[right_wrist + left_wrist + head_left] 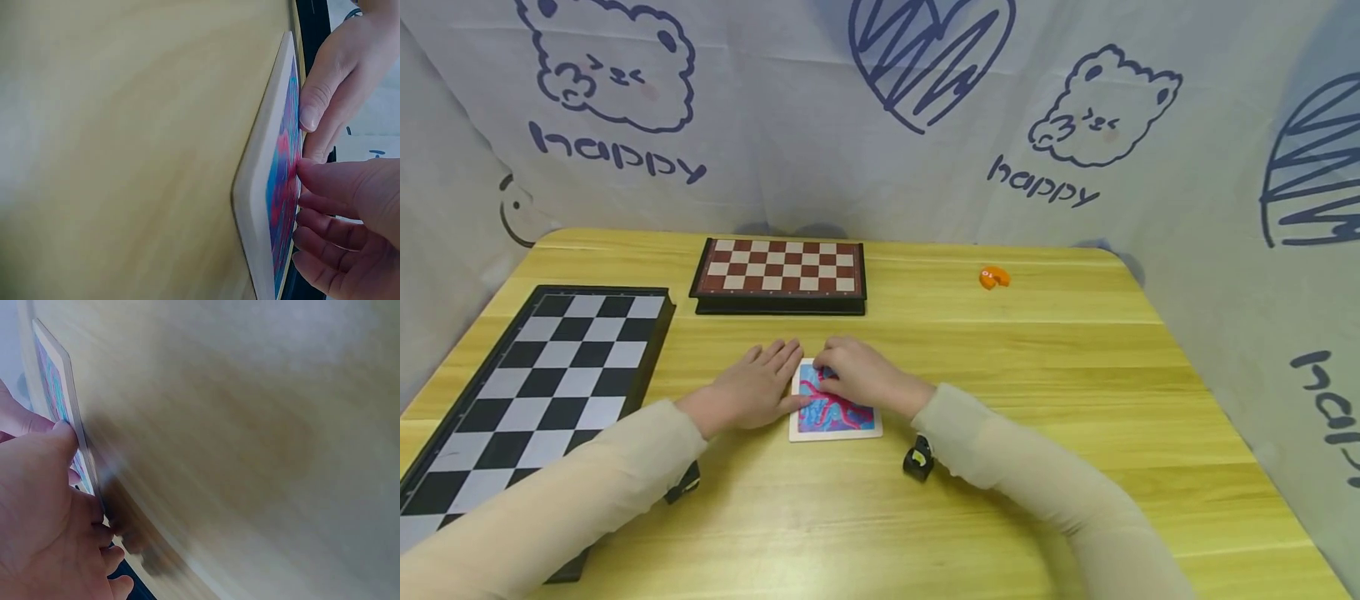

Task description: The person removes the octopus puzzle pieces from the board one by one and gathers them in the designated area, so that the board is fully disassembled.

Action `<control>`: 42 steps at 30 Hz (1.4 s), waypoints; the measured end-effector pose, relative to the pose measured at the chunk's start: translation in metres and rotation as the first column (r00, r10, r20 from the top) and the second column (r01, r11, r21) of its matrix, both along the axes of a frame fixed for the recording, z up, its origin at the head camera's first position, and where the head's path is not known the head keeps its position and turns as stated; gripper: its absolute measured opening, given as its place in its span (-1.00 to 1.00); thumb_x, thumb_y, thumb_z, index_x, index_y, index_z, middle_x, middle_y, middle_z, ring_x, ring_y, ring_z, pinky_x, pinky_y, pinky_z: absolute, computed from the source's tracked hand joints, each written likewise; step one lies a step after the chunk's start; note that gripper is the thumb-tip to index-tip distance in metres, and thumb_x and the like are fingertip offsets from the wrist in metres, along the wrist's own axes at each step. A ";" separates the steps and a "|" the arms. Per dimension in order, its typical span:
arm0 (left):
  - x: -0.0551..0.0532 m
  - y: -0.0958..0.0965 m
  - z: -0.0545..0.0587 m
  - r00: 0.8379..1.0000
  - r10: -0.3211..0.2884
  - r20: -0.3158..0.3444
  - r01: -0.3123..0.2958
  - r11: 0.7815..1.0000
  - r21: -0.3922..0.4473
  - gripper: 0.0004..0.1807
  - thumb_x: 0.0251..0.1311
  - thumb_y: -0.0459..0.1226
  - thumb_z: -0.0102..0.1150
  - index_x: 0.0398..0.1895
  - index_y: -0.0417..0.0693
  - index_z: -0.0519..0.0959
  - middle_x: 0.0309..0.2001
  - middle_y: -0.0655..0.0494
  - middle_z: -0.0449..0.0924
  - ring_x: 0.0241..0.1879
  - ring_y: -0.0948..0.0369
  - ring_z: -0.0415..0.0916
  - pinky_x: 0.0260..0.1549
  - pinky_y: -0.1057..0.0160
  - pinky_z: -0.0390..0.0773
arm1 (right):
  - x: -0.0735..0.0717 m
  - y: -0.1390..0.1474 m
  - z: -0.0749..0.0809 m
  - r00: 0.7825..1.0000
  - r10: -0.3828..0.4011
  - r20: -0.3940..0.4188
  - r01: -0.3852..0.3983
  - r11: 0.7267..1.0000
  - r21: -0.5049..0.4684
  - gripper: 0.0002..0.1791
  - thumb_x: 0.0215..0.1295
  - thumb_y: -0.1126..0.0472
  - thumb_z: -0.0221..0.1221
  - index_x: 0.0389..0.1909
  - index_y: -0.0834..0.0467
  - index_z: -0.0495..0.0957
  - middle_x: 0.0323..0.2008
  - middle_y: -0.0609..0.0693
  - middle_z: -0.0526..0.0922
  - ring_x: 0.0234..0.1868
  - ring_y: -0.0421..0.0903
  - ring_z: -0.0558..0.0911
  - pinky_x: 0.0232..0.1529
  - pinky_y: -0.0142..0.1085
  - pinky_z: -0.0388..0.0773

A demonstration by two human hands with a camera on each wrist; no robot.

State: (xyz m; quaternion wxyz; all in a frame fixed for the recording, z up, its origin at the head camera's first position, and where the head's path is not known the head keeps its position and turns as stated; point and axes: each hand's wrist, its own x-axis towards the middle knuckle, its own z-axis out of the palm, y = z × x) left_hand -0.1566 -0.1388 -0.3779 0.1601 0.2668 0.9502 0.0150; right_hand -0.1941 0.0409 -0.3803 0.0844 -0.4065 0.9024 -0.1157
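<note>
A small square picture board (838,421) lies flat on the table, with a pink, octopus-like figure on blue inside a pale rim. My left hand (752,385) rests at its left side, fingers stretched out on the tabletop, thumb over the board's left edge. From the right, my right hand (868,375) reaches over the board's upper part with bent fingers. In the right wrist view, the thumb and fingertips of the right hand (350,215) touch the picture (284,169). Whether they pinch a separate piece is hidden.
A black-and-white chessboard (572,358) lies on the left of the wooden table (1037,375). Behind the hands sits a brown-and-white checkered box (782,271). A small orange object (994,277) lies at the back right. A printed cloth (820,150) hangs behind.
</note>
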 end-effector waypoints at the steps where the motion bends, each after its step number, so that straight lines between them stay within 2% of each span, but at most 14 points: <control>1: 0.000 0.000 0.000 1.000 0.000 -0.001 0.000 1.000 -0.001 -0.20 0.36 0.09 -0.25 0.37 -0.38 -0.03 0.39 -0.27 -0.12 0.35 -0.14 -0.18 0.25 -0.13 -0.12 | 0.000 -0.001 0.000 1.000 -0.005 0.002 0.005 1.000 0.001 -0.68 0.23 0.12 0.20 -0.07 0.20 0.59 -0.25 -0.03 0.53 -0.26 -0.19 0.47 -0.16 -0.42 0.43; 12: 0.000 0.001 0.002 1.000 0.002 0.001 -0.002 1.000 -0.005 -0.20 0.35 0.09 -0.23 0.37 -0.39 -0.01 0.39 -0.27 -0.11 0.35 -0.15 -0.18 0.25 -0.14 -0.12 | -0.002 -0.003 -0.001 0.997 -0.062 0.050 0.063 0.997 -0.033 -0.71 0.20 0.12 0.23 -0.14 0.19 0.53 -0.28 -0.05 0.49 -0.29 -0.20 0.44 -0.21 -0.44 0.43; 17: 0.001 0.001 0.003 1.000 -0.001 -0.004 0.001 1.000 -0.010 -0.20 0.35 0.08 -0.22 0.37 -0.39 -0.01 0.39 -0.27 -0.11 0.35 -0.15 -0.17 0.25 -0.14 -0.11 | -0.004 -0.003 -0.003 0.986 -0.112 0.124 0.124 0.987 -0.097 -0.70 0.20 0.16 0.23 -0.09 0.21 0.51 -0.22 -0.03 0.52 -0.25 -0.18 0.48 -0.17 -0.43 0.44; 23: 0.000 0.002 0.003 1.000 -0.005 -0.009 0.005 1.000 -0.016 -0.19 0.34 0.10 -0.22 0.37 -0.38 0.00 0.39 -0.26 -0.10 0.35 -0.16 -0.17 0.25 -0.14 -0.10 | -0.011 0.000 -0.007 0.950 -0.137 0.281 0.214 0.939 -0.268 -0.89 0.24 0.25 0.18 -0.24 0.17 0.58 -0.42 -0.07 0.50 -0.39 -0.17 0.44 -0.36 -0.45 0.41; 26: 0.000 0.002 0.002 1.000 -0.003 -0.008 0.003 1.000 -0.022 -0.19 0.34 0.11 -0.23 0.37 -0.38 -0.01 0.39 -0.26 -0.10 0.35 -0.15 -0.17 0.25 -0.14 -0.11 | -0.014 0.003 -0.006 0.926 -0.133 0.354 0.249 0.919 -0.306 -0.92 0.24 0.25 0.18 -0.28 0.14 0.59 -0.47 -0.09 0.51 -0.43 -0.17 0.44 -0.40 -0.45 0.39; 30: 0.000 0.002 0.002 1.000 0.003 0.002 -0.003 1.000 -0.022 -0.18 0.34 0.11 -0.23 0.37 -0.37 -0.02 0.39 -0.25 -0.10 0.35 -0.15 -0.18 0.25 -0.14 -0.12 | -0.018 0.008 -0.003 0.888 -0.141 0.438 0.308 0.890 -0.337 -0.90 0.24 0.25 0.19 -0.27 0.16 0.61 -0.45 -0.08 0.54 -0.41 -0.16 0.45 -0.39 -0.45 0.42; 33: -0.001 0.003 0.002 1.000 0.009 0.006 -0.008 1.000 -0.013 -0.18 0.33 0.12 -0.24 0.38 -0.37 -0.02 0.39 -0.26 -0.11 0.35 -0.15 -0.19 0.25 -0.13 -0.12 | -0.024 0.018 0.000 0.868 -0.169 0.467 0.359 0.863 -0.354 -0.88 0.23 0.24 0.19 -0.25 0.17 0.62 -0.43 -0.07 0.56 -0.39 -0.15 0.45 -0.37 -0.43 0.43; 38: -0.001 0.002 0.000 1.000 0.013 0.001 -0.013 1.000 -0.009 -0.17 0.33 0.12 -0.23 0.38 -0.38 -0.03 0.39 -0.26 -0.11 0.36 -0.15 -0.19 0.26 -0.12 -0.12 | -0.032 0.042 0.006 0.850 -0.237 0.470 0.428 0.832 -0.354 -0.88 0.23 0.24 0.19 -0.25 0.16 0.63 -0.39 -0.04 0.56 -0.34 -0.13 0.44 -0.33 -0.37 0.43; 42: 0.000 0.002 0.000 1.000 0.012 0.000 -0.012 1.000 -0.010 -0.17 0.33 0.11 -0.23 0.38 -0.38 -0.04 0.39 -0.26 -0.12 0.36 -0.15 -0.19 0.26 -0.12 -0.13 | -0.039 0.065 0.008 0.844 -0.289 0.452 0.463 0.818 -0.342 -0.88 0.24 0.25 0.18 -0.26 0.16 0.64 -0.36 -0.04 0.58 -0.33 -0.12 0.43 -0.31 -0.33 0.43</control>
